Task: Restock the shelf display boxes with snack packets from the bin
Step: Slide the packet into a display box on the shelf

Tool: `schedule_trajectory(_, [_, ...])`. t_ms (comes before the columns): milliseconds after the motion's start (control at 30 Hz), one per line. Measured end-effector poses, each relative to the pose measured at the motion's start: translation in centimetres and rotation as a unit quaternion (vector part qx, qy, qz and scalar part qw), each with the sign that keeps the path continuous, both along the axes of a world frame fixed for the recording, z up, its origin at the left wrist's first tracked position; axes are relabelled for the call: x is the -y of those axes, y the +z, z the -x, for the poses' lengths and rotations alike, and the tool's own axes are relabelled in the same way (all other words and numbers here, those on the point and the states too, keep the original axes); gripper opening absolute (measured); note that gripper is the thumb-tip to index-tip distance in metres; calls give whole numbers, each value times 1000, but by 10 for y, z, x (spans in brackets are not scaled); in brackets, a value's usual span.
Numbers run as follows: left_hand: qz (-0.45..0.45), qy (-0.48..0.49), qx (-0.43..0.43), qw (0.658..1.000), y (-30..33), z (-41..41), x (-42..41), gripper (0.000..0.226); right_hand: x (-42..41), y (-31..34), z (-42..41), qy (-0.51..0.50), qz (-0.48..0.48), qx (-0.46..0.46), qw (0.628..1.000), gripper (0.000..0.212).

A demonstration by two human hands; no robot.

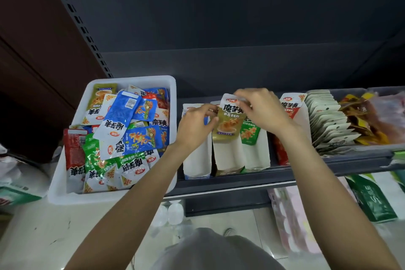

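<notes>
White bin (168, 85), at 9 o'clock on the dark shelf (241, 178): heaped with loose snack packets (122, 129) in blue, green, red and olive, lying at all angles.

Olive packet (228, 120), centre of view: upright, standing in the olive display box (228, 155); pinched at its top edge by right hand (260, 112), fingers curled over the white header; pinched at its left edge by left hand (196, 125), thumb and fingertips closed on the foil.

Blue display box (197, 160), just beside the olive box at its 9 o'clock: white inner walls showing, contents hidden behind left hand.

Green display box (256, 155), touching the olive box at its 3 o'clock: one green packet (249, 133) upright at the back.

Red packet (291, 105), at 3 o'clock of right hand: upright, in a red box mostly hidden by the right forearm.

Grey tray (359, 153), far 3 o'clock: row of white hang-tab packets (328, 120) leaning in file; beside them, yellow and brown bags (361, 120).

Lower shelf, 4 o'clock: green and white bags (372, 199), pale pink packs (291, 221).
</notes>
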State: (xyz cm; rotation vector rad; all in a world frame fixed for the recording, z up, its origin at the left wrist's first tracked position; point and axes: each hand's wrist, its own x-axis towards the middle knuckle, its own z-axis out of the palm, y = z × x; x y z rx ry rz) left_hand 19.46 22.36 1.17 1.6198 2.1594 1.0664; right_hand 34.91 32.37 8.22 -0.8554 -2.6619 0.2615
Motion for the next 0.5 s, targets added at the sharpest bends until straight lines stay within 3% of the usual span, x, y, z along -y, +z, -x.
schedule_trajectory(400, [29,44,-36,998,-8,-3,-6,22,-13,-31,29,-1,-13,91,996,14])
schedule_trajectory(500, [41,42,-15,998,-7,-2,-2,27,-15,-42,32,-28,-35,36,998,16])
